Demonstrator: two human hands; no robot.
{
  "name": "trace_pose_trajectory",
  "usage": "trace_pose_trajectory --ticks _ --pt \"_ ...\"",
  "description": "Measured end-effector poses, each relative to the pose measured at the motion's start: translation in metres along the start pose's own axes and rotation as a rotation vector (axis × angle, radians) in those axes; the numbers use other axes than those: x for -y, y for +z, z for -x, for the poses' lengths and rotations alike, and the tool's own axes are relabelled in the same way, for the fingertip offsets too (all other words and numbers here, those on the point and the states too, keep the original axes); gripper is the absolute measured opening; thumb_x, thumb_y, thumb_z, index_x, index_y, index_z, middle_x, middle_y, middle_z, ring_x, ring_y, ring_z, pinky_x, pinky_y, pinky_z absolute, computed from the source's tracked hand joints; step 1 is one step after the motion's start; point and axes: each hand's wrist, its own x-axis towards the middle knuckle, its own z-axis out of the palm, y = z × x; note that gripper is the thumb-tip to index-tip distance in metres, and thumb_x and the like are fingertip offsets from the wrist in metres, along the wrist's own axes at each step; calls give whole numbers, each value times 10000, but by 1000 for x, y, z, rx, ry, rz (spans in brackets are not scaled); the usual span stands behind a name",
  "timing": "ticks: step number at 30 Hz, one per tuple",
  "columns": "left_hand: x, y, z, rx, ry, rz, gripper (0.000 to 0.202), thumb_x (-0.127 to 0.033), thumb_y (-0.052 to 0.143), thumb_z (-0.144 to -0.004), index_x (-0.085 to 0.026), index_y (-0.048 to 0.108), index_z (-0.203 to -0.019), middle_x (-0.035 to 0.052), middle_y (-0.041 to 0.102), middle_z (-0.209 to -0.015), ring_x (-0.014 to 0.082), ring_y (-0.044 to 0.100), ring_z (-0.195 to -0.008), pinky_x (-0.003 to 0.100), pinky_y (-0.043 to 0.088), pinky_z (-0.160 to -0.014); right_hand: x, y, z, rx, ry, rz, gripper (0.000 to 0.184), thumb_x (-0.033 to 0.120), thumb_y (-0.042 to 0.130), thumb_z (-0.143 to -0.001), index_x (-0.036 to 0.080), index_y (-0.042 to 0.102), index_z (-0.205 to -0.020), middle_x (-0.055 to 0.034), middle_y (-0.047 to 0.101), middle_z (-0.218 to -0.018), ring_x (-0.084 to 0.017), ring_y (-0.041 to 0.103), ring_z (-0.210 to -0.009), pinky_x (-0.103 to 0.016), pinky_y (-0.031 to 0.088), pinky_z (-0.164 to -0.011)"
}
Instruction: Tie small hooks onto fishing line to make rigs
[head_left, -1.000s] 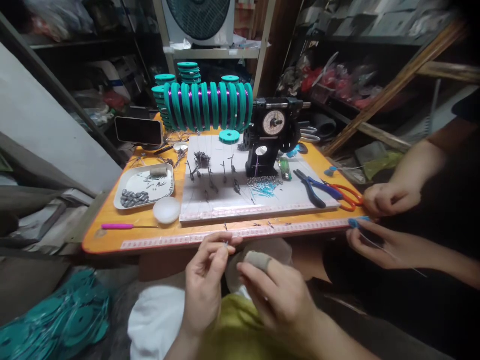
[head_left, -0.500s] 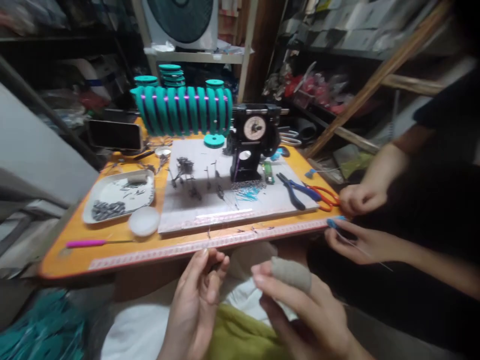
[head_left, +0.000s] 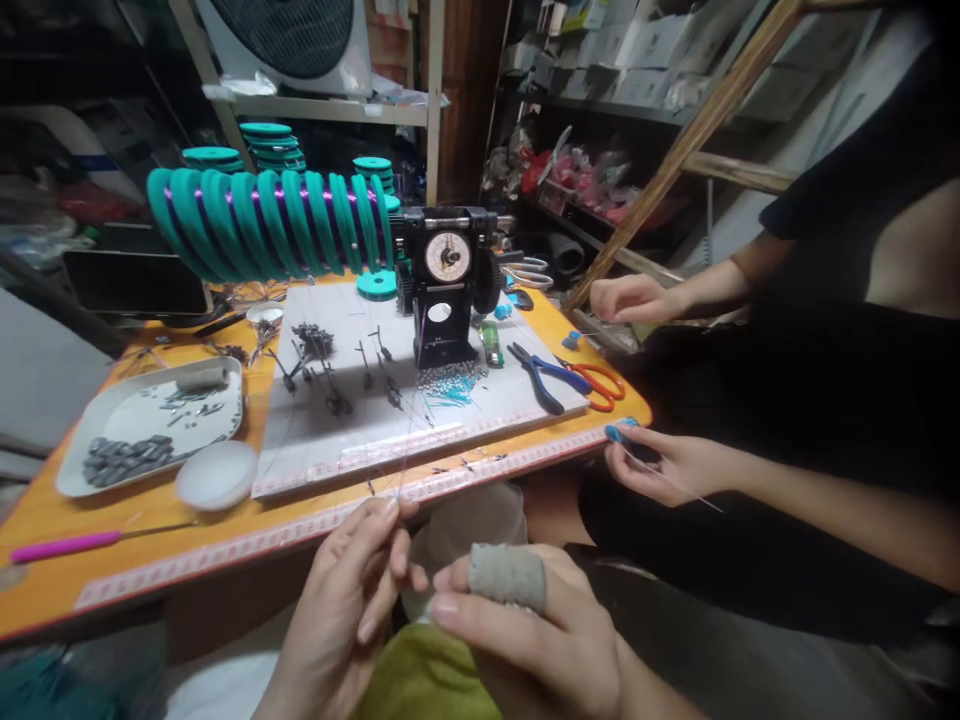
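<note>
My left hand point(head_left: 341, 590) pinches a thin line point(head_left: 409, 440) at its fingertips, just in front of the table's near edge. The line runs up toward the black winding machine point(head_left: 448, 290), which carries a row of teal spools point(head_left: 277, 225) with purple line on them. To its right, my right hand point(head_left: 540, 630) has thumb and forefinger pressed together, and what is between them is too small to make out. A grey wrap point(head_left: 508, 577) covers one finger of that hand. Both hands are above my lap, with olive cloth point(head_left: 427, 675) below.
Another person's hand point(head_left: 667, 465) at the right holds a blue piece with pale line. On the board point(head_left: 352, 300) lie pliers point(head_left: 540, 380) and small dark parts. Orange-handled scissors point(head_left: 607, 385), a white tray point(head_left: 75, 480), a round white dish point(head_left: 216, 476) and a pink-handled tool point(head_left: 67, 546) surround it.
The view has swung right, so the table appears further left. My hands have come closer together, and the line at my left fingertips now shows. The other person's upper hand has lifted from the scissors.
</note>
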Motion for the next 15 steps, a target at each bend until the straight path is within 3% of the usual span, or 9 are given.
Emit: trace_pose_trajectory --ticks 3,6,8,11,15 --pt "-2 -4 -2 -3 311 -259 265 -416 767 -769 -156 715 -763 -59 505 -476 47 437 -379 141 375 -392 -3 0 5 -4 29 68 353 3 546 -843 169 670 -1129 -57 772 -983 -138 747 -879 -210 623 -806" --pt "-6 -11 -2 -100 666 -593 199 -346 692 -843 -166 718 -762 -29 580 -535 80 484 -438 177 392 -423 -10 1 7 14 8 127 368 6 550 -830 187 682 -1121 -63 782 -957 -159 758 -860 -235 638 -762" --pt "-8 -16 -2 -153 818 -743 167 -293 656 -869 -174 726 -775 -12 628 -591 105 552 -502 194 435 -474 -15 3 6 24 -19 143 363 7 547 -833 190 681 -1116 -65 786 -951 -161 761 -857 -234 636 -752" --pt "-12 -20 -3 -190 935 -858 153 -254 629 -889 -179 729 -801 0 661 -623 137 640 -601 206 485 -548 -21 8 1 33 -53 159 322 8 554 -835 172 688 -1078 -72 790 -940 -150 762 -860 -213 623 -767" --pt "-18 -23 -5 -201 986 -933 154 -229 615 -899 -180 717 -795 -3 663 -613 140 663 -608 205 496 -558 -25 13 -5 28 -71 198 304 24 567 -835 185 703 -1054 -59 793 -924 -150 766 -833 -211 619 -750"
